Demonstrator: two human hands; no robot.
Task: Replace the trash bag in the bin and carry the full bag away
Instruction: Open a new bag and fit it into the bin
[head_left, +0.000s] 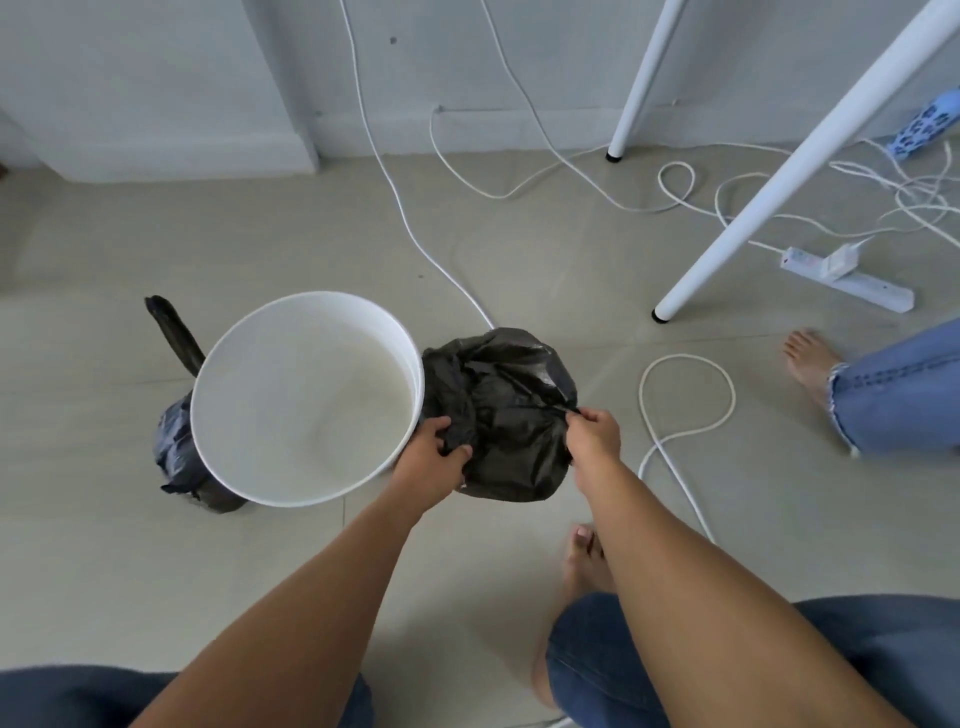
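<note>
A round white bin (260, 332) stands on the floor at centre left, with nothing inside it. A crumpled black trash bag (511, 410) hangs just right of the bin's rim, held between both hands. My left hand (434, 452) grips the bag's left edge beside the rim. My right hand (592, 434) pinches its right edge. Behind the bin on the left sits a full dark bag (179, 457) with its twisted neck (174, 338) sticking up; the bin hides most of it.
White cables (426, 249) run and loop across the tiled floor. Two white table legs (769, 192) stand at the right, with a power strip (847, 278) beyond them. Another person's bare foot and jeans leg (883, 395) are at the right edge. My knees and foot are below.
</note>
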